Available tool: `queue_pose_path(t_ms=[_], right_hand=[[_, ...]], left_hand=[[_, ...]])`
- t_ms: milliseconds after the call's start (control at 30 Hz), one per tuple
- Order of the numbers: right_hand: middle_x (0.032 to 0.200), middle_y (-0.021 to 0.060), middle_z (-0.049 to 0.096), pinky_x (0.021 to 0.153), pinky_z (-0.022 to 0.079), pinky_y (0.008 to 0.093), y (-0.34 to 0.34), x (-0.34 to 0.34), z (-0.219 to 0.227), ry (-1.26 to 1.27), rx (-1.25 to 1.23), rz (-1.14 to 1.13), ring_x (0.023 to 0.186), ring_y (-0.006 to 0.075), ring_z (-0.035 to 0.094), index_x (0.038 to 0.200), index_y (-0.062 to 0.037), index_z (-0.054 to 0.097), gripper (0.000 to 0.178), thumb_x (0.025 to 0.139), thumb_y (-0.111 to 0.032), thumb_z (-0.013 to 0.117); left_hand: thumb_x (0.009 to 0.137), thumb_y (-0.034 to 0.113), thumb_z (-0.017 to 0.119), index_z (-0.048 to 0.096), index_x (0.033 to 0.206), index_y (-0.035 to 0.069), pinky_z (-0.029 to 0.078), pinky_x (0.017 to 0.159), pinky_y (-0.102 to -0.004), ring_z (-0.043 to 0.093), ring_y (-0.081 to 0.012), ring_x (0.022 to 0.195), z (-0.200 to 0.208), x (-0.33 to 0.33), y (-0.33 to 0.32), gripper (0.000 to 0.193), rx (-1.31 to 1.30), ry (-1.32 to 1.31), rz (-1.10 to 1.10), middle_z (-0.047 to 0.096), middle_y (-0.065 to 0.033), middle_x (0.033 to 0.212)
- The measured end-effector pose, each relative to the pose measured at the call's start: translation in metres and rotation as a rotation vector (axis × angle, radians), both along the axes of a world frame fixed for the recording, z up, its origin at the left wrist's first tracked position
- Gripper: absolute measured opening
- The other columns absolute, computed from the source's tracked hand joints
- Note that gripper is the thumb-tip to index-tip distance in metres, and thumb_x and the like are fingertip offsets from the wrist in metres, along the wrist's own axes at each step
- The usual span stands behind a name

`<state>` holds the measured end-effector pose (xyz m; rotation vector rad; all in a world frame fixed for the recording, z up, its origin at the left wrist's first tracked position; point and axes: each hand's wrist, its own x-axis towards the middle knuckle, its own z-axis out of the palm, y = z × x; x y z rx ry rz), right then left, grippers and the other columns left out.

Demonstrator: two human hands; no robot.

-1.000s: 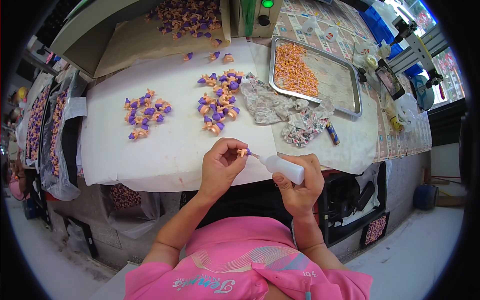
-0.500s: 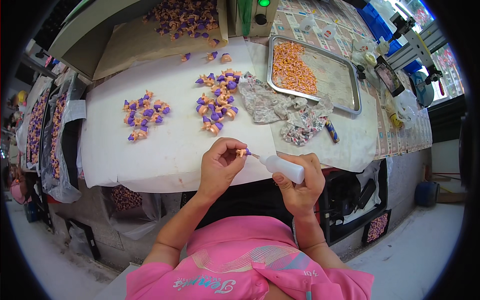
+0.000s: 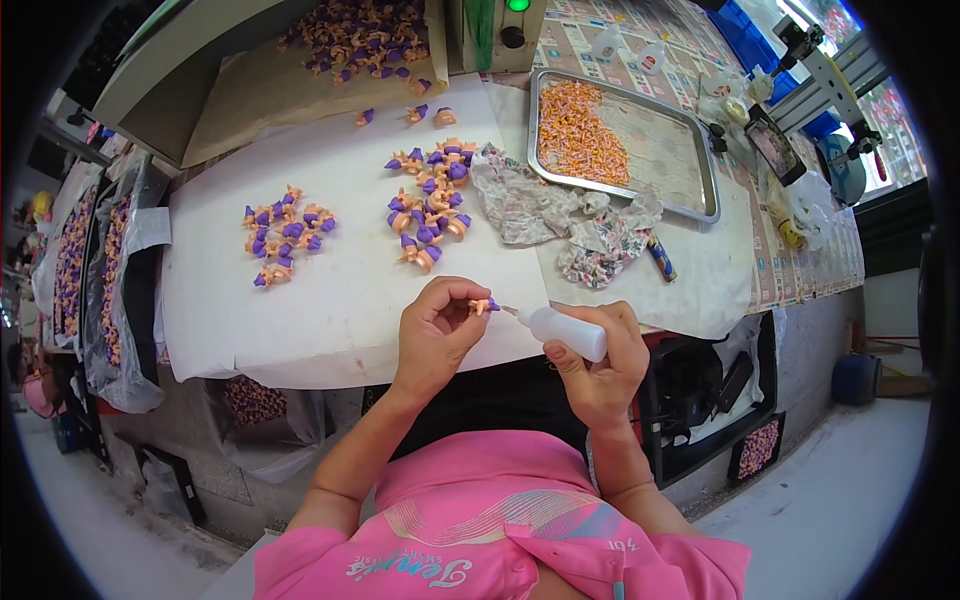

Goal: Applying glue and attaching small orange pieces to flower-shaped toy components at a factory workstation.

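Between the thumb and fingertips of my left hand [image 3: 437, 335] is a small peach-and-purple plastic figure part [image 3: 484, 305]. My right hand [image 3: 607, 367] is wrapped round a white squeeze bottle [image 3: 567, 332] lying nearly level. The bottle's thin nozzle [image 3: 510, 310] points left, its tip at or very near the purple end of the part; contact is too small to make out. Beyond my hands, a cluster of similar figure parts [image 3: 432, 205] lies on white paper, with a smaller cluster of parts [image 3: 290, 232] to its left.
A metal tray [image 3: 715, 190] with small orange-and-pink pieces [image 3: 580, 135] stands at the back right. Crumpled patterned cloth [image 3: 600, 240] and a dark blue tube [image 3: 661, 258] lie before it. A grey machine [image 3: 175, 70] with heaped parts stands at the far left. A phone [image 3: 775, 150] is mounted right.
The view has shifted slightly, moving the table things a little left in the picture. Both hands keep the same hold, with the nozzle still by the part.
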<state>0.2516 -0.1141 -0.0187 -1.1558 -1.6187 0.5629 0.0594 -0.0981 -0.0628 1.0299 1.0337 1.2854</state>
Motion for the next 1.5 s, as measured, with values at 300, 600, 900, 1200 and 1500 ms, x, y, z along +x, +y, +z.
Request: queue_pose_path(t_ms=[300,600,900,1200,1500], right_hand=[[0.083,0.0098,0.061,0.061,0.046,0.0292,0.010,0.018,-0.005,0.060,0.028,-0.128,0.070,0.0194,0.057,0.098,-0.0002,0.064,0.030,0.077,-0.014,0.081],[0.086,0.0083,0.056,0.070,0.047,0.0295,0.069,0.033,-0.027,-0.061,-0.011,-0.271,0.079,0.0169,0.056,0.096,-0.0003,0.055,0.027,0.079,-0.006,0.075],[0.080,0.0108,0.059,0.068,0.046,0.0371,0.094,0.045,-0.011,-0.217,-0.027,-0.201,0.076,0.0267,0.055,0.090,-0.0010,0.060,0.016,0.080,-0.007,0.072],[0.087,0.0073,0.059,0.076,0.047,0.0365,0.161,0.051,0.012,-0.505,0.148,0.001,0.091,0.0265,0.056,0.092,-0.0075,0.070,0.015,0.079,-0.001,0.065],[0.089,0.0063,0.057,0.078,0.048,0.0357,0.184,0.042,0.012,-0.761,0.145,0.212,0.093,0.0247,0.056,0.088,-0.0092,0.073,0.013,0.077,-0.010,0.066]], left_hand=[[0.083,-0.010,0.063,0.062,0.102,-0.001,0.047,0.080,-0.0210,0.059,-0.0079,0.089,0.004,0.016,0.003,0.021,-0.001,-0.004,0.010,0.059,-0.0029,0.101],[0.086,-0.007,0.065,0.061,0.101,0.000,0.048,0.079,-0.0203,0.059,-0.0072,0.088,0.025,0.044,0.010,0.016,-0.064,0.023,0.009,0.059,-0.0015,0.098],[0.085,-0.007,0.064,0.062,0.101,0.000,0.047,0.074,-0.0185,0.059,-0.0061,0.082,0.026,0.048,0.011,0.017,-0.033,0.010,0.048,0.062,-0.0011,0.091],[0.083,-0.009,0.063,0.062,0.101,0.000,0.047,0.076,-0.0191,0.059,-0.0067,0.083,0.036,0.039,0.002,0.020,-0.033,-0.001,0.037,0.062,-0.0018,0.093],[0.083,-0.008,0.062,0.062,0.100,0.000,0.048,0.077,-0.0200,0.060,-0.0072,0.085,0.040,0.030,-0.008,0.019,-0.004,-0.003,0.034,0.061,-0.0026,0.097]])
